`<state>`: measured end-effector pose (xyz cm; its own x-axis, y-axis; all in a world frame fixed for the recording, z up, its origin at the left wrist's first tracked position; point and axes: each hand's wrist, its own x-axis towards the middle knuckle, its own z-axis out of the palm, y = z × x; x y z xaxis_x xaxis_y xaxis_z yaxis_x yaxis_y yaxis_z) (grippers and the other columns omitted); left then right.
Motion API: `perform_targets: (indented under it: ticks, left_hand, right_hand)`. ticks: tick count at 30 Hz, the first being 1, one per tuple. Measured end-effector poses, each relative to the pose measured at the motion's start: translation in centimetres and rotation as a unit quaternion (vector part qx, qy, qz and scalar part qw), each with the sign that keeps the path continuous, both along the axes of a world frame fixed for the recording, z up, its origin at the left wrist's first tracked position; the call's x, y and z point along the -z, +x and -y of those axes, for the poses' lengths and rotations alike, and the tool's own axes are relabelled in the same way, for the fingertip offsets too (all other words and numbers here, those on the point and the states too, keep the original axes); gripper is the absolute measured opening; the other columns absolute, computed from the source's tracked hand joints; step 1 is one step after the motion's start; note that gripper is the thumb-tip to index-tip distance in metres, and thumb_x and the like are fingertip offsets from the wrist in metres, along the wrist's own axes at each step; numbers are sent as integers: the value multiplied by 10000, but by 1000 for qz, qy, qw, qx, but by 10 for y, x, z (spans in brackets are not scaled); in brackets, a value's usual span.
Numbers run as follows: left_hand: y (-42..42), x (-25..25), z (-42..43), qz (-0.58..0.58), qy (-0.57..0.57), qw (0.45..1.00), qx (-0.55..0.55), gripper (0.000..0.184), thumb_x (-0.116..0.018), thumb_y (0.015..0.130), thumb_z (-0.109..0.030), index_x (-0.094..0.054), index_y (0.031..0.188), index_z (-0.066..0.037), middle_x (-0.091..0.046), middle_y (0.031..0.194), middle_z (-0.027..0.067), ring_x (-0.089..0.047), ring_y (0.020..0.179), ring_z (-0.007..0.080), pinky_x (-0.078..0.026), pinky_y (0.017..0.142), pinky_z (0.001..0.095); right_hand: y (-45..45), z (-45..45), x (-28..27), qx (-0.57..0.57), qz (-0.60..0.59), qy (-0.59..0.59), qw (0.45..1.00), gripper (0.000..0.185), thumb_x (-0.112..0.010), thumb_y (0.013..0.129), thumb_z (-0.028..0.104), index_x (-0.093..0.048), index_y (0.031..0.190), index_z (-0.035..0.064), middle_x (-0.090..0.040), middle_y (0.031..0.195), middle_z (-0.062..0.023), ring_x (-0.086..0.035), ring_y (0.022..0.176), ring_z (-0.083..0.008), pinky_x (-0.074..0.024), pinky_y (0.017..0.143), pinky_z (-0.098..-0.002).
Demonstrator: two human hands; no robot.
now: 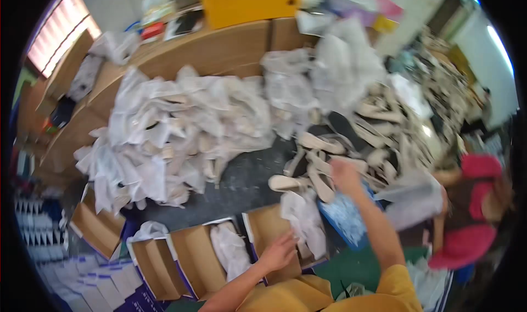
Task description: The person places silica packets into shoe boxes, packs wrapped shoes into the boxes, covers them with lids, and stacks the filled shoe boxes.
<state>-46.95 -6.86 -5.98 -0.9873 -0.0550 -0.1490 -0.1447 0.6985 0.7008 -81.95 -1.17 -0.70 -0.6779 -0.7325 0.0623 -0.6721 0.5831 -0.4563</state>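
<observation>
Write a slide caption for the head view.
Right hand at the piled shoes, left hand by an open box.

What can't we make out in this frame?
All in the head view:
- Right hand: blurred over the shoes; its grip is unclear.
- Left hand: blurred over the open box; contact is unclear.
- White bundles: wrapping hides most contents.
- Purple boxes: lettering too small; bottom edge cuts them off.

One view is taken from the head, directed forward and down over the table (247, 172). Left hand (279, 250) and right hand (345, 176) are covered closely, the yellow box (250, 6) farther off, within a rounded frame.
</observation>
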Motion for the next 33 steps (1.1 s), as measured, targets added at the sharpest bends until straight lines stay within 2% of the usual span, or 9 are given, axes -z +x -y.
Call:
perform_targets:
  ticks: [3, 6, 8, 10, 12, 16, 23, 27, 33]
  left_hand:
    - [29, -38, 129, -159, -11, 890, -426, 409, -668, 871, -112, -552, 1247, -2, -517, 1347, 199, -514, 1232, 390, -417, 1050, 452]
    - [120, -7, 275, -218, 45, 552, -804, 498, -706, 913, -217, -473, 1281, 25, -589, 1196, 123, -569, 1102, 233, -468, 937, 375]
    - [136, -33, 346, -250, 247, 381, -855, 517, -710, 920, -250, -476, 1292, 22, -581, 1247, 145, -584, 1105, 251, -477, 947, 371]
    - [147, -2, 398, -264, 390, 438, -766, 556, -716, 917, -280, -483, 1324, 18, -575, 1301, 162, -598, 1131, 262, -492, 957, 400]
    - [122, 41, 428, -176, 130, 400, -890, 544, -673, 936, -296, -494, 1352, 5, -590, 1327, 151, -623, 1150, 282, -523, 960, 451]
    - [150, 16, 438, -360, 558, 243, -707, 513, -592, 985, -367, -503, 1390, -65, -611, 1324, 124, -612, 1190, 310, -483, 1016, 527]
    - [210, -10, 341, -279, 579, 372, -669, 390, -587, 981, -303, -606, 1273, -46, -696, 1162, 119, -690, 1038, 307, -566, 941, 473]
    - [223, -47, 233, -280, 698, 424, -505, 376, -565, 997, -275, -602, 1311, -72, -705, 1157, 114, -695, 1031, 278, -578, 900, 446]
    - [241, -135, 117, -327, 294, 617, -653, 433, -627, 931, -264, -599, 1304, -44, -688, 1160, 147, -685, 1043, 290, -574, 897, 440]
  right_hand:
    - [-159, 90, 4, 235, -85, 33, 968, 337, -573, 937, 351, -647, 1106, 69, -667, 999, -215, -655, 931, -370, -511, 777, -493]
    - [-309, 137, 87, 226, -212, -31, 950, 799, -783, 805, 405, -479, 1389, -47, -519, 1388, -305, -514, 1269, -440, -425, 1040, -488]
    - [-284, 163, 59, 242, -80, -10, 967, 843, -785, 815, 397, -427, 1413, -77, -502, 1413, -288, -512, 1278, -423, -439, 1020, -482]
    - [-253, 181, 68, 284, -72, -53, 955, 802, -767, 843, 367, -421, 1424, -65, -507, 1424, -258, -522, 1270, -406, -447, 1012, -475]
    - [-190, 179, 60, 209, 107, -292, 927, 722, -732, 891, 317, -411, 1455, 2, -540, 1409, -171, -559, 1225, -348, -473, 977, -454]
    - [-22, 154, 32, 134, 609, -383, 682, 600, -705, 933, 298, -453, 1441, 101, -552, 1386, -86, -581, 1186, -272, -487, 953, -443]
    - [105, 62, -87, -132, 610, -307, 718, 632, -675, 935, 254, -389, 1479, 105, -549, 1384, -124, -503, 1308, -319, -497, 990, -488]
    - [154, 36, -104, 4, 834, -298, 464, 645, -635, 954, 307, -361, 1488, 71, -534, 1392, -171, -558, 1253, -333, -489, 1029, -465]
    - [214, -51, -48, -38, 797, -311, 516, 590, -558, 996, 325, -378, 1481, 41, -533, 1397, -183, -585, 1220, -310, -499, 1035, -421]
